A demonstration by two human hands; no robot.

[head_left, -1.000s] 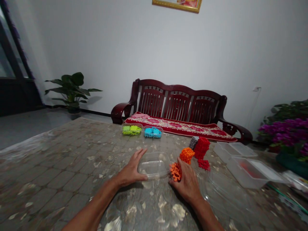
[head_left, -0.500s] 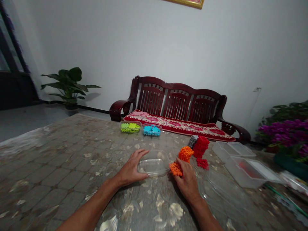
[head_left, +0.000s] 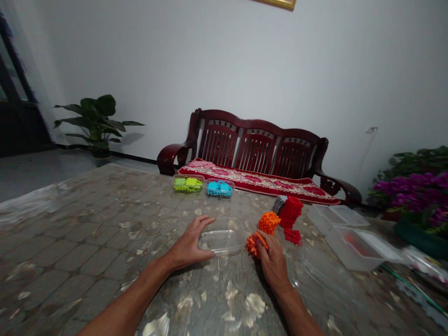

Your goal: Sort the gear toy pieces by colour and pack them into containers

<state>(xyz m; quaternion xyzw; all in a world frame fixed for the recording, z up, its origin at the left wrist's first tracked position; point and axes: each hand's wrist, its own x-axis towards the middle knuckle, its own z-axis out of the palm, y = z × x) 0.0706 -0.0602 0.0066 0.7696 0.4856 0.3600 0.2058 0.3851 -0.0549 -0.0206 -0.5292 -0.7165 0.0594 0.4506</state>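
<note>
A clear plastic container [head_left: 224, 238], with nothing visible in it, sits on the table in front of me. My left hand [head_left: 189, 242] grips its left side, thumb at the near edge and fingers at the far edge. To the right of it, my right hand [head_left: 273, 259] pinches a flat orange plastic piece [head_left: 262, 241]. Its fingers are just over a low orange clump of interlocking pieces [head_left: 252, 245] and partly hide it. Right behind stands a taller orange block [head_left: 269, 222] built of similar pieces.
Red [head_left: 291, 212] and grey [head_left: 279, 205] blocks stand behind the orange ones, with a small red clump [head_left: 292, 236] nearby. Filled tubs, green [head_left: 188, 185] and blue [head_left: 219, 188], sit at the far edge. Clear lids [head_left: 325, 270] and translucent boxes [head_left: 353, 252] lie right.
My right fingers have lifted an orange piece from the low clump, now tilted in their pinch. My left hand keeps its grip on the container. The view has shifted slightly.
</note>
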